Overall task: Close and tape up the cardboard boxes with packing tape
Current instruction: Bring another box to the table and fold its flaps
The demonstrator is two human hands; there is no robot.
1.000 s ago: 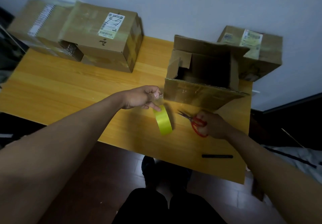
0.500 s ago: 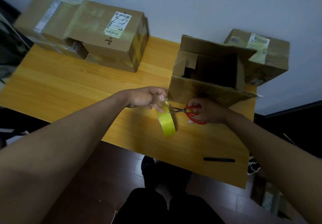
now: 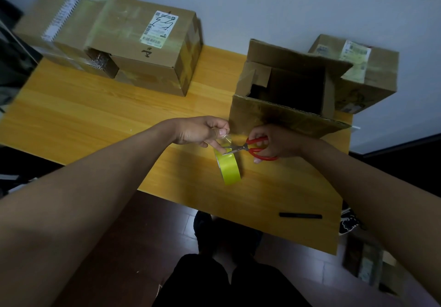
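1. Head view: wooden table (image 3: 100,115) against a pale wall; dark floor below the near edge.
2. Left hand (image 3: 201,131) pinches a pulled strip of clear tape; the roll (image 3: 229,169) hangs from it, just above the table near centre.
3. Right hand (image 3: 276,141) grips red scissors (image 3: 253,148), fingers curled through the handles, blades at the strip just above the roll.
4. Open box (image 3: 286,96) just behind the hands, flaps up; not closed, not taped.
5. Far-left box (image 3: 148,51) and far-right box (image 3: 358,68) look shut; the left one shows a gap at its near-left corner.
6. Black marker (image 3: 300,216) near right, untouched.
7. Judgement: cutting a strip now; middle box still to do.
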